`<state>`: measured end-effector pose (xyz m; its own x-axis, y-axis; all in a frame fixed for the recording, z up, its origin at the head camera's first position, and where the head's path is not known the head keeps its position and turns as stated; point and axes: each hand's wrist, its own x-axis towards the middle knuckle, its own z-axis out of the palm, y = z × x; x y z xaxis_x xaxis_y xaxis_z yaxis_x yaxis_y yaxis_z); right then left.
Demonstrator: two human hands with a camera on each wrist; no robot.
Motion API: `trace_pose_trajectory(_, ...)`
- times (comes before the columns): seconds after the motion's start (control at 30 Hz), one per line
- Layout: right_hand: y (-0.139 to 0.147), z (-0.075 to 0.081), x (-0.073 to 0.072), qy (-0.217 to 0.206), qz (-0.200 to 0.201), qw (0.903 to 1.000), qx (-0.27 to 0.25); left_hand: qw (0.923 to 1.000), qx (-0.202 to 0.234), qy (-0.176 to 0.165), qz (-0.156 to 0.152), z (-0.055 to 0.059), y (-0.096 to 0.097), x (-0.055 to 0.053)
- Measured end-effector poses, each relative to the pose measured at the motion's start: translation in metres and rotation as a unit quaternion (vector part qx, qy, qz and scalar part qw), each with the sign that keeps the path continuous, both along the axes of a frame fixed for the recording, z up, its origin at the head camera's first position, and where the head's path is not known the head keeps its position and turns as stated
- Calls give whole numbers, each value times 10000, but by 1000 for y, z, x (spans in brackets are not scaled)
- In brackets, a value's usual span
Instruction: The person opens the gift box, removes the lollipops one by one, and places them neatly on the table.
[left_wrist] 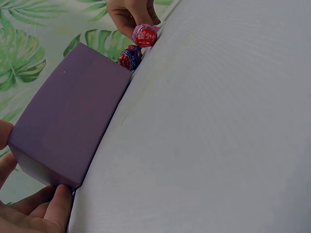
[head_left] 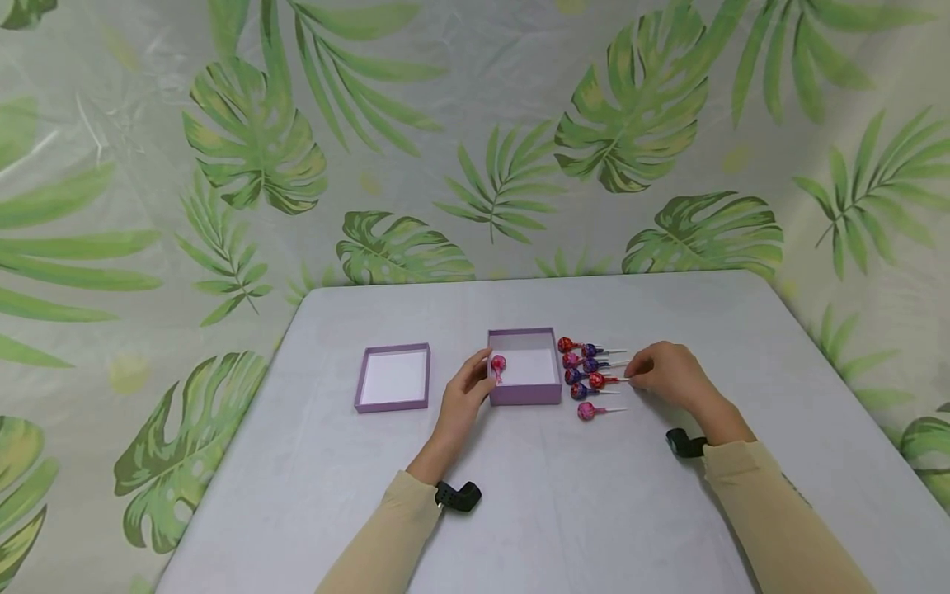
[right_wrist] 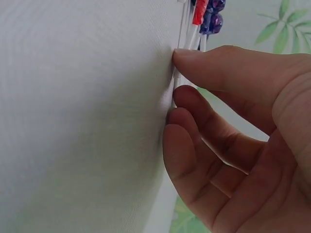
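Observation:
An open purple box with a white inside stands mid-table. One pink-wrapped lollipop is in it, against its left wall. My left hand holds the box at its left side, fingers and thumb around the near left corner, as the left wrist view also shows. To the right of the box lie several lollipops in two rough columns, sticks pointing right. My right hand has thumb and fingertips at the stick end of a red lollipop. In the right wrist view the white stick shows between thumb and index finger.
A purple-rimmed lid lies inside up to the left of the box. A pink lollipop lies nearest me, a little apart from the others. The white-covered table meets a leaf-patterned sheet behind.

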<state>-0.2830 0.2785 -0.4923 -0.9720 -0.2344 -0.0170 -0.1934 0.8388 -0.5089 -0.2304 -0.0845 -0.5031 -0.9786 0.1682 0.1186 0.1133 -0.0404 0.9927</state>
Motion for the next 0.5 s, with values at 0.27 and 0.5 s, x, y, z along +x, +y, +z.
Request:
trace_pose_trajectory(0.27, 1, -1, 0, 81, 105, 9999, 2, 9999, 4, -11, 137, -24, 0, -11)
trace_pose_trajectory(0.5, 1, 2, 1, -6, 63, 10000, 11, 9997, -108, 78, 210, -33, 1, -16)
